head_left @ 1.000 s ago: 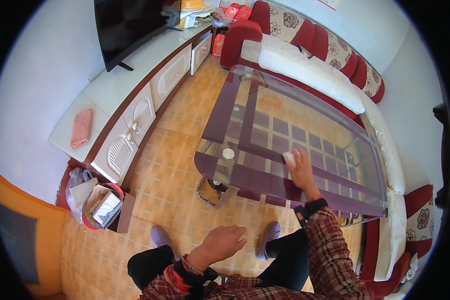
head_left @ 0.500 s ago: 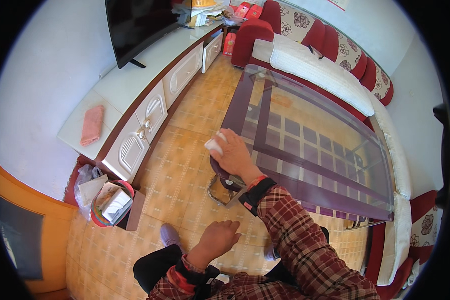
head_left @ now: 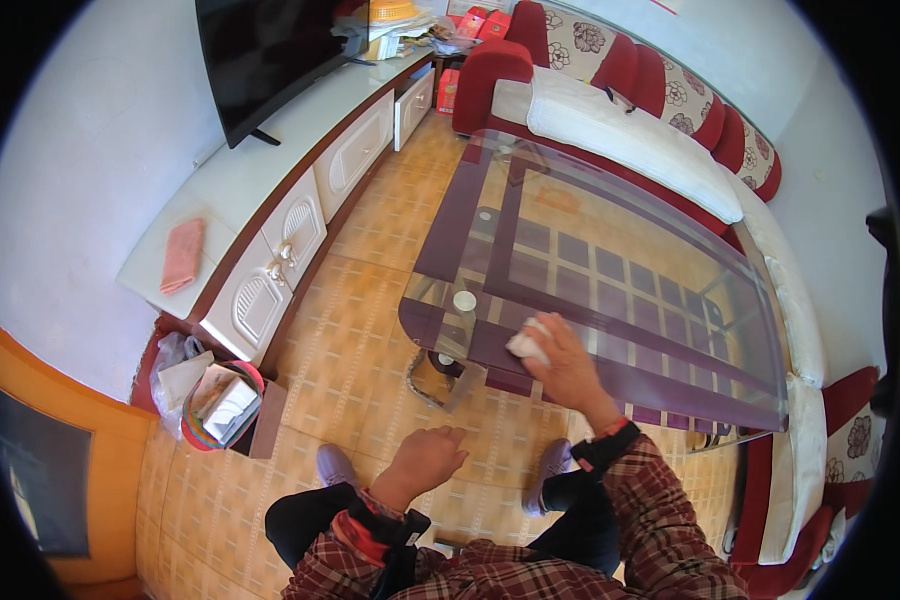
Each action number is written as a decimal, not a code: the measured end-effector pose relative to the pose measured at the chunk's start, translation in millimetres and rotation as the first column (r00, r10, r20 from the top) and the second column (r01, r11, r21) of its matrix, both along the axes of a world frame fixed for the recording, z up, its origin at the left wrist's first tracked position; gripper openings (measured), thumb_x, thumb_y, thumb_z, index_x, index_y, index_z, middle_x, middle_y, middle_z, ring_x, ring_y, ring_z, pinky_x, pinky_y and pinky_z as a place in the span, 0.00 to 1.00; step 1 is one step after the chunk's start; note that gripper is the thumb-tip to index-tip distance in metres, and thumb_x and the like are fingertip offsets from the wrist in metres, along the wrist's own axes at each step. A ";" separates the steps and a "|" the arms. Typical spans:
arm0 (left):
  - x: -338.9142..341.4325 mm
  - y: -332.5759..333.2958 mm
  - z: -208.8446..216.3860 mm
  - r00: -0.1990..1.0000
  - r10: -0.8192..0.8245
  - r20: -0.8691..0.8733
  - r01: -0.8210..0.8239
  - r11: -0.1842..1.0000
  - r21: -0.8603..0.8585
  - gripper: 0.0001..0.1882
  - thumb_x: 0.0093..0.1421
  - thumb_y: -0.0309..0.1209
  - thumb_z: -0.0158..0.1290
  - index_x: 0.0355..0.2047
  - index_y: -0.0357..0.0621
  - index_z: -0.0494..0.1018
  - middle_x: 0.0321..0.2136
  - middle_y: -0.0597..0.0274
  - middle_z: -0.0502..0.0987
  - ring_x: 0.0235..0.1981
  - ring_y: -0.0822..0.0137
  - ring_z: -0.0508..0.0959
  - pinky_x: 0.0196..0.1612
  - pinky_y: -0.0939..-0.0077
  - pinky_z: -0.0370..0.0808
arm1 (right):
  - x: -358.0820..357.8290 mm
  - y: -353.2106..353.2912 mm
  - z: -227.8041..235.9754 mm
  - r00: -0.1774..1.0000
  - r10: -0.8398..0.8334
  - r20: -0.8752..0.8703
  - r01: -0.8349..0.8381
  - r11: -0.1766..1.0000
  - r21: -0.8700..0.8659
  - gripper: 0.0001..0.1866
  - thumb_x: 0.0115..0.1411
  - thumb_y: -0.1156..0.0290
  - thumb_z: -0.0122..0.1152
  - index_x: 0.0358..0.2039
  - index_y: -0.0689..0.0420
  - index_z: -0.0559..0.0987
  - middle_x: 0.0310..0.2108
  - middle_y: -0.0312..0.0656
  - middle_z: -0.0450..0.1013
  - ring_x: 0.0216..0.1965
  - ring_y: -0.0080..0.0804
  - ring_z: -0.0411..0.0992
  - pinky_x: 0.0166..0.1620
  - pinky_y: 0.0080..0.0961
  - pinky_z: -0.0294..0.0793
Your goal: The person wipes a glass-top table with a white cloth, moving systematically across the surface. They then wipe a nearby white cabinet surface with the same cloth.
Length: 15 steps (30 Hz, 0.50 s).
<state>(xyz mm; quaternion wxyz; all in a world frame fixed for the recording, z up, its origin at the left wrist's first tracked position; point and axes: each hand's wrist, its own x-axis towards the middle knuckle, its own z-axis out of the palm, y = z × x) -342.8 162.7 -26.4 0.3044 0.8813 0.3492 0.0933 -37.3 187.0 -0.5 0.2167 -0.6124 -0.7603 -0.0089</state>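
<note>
R grip [head_left: 566,370] w/ white wad [head_left: 526,345] rightward

Wad [head_left: 526,346]: white. Desk [head_left: 430,250]: clear, purple bands. Sleeves [head_left: 660,510]: maroon plaid. Towel [head_left: 182,256]: pink. Sofa [head_left: 648,80]: red, cream floral. Floor [head_left: 365,300]: tan, pale-lined.

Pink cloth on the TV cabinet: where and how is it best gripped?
Probably by the near short end of the pink cloth, pinched from above, coming from the side away from the wall: the folded, oblong cloth lies flat on the TV cabinet. The left hand looks free; the right hand holds a white wad.
</note>
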 end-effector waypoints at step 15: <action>-7.1 -7.2 29.2 0.990 -0.019 0.139 0.021 1.000 -0.013 0.20 0.62 0.39 0.57 0.50 0.42 0.75 0.38 0.48 0.80 0.39 0.46 0.80 0.43 0.55 0.77 | 33.7 46.8 -24.9 0.970 -0.242 0.009 0.237 0.958 0.164 0.27 0.60 0.59 0.62 0.58 0.57 0.73 0.59 0.57 0.66 0.60 0.58 0.64 0.63 0.49 0.63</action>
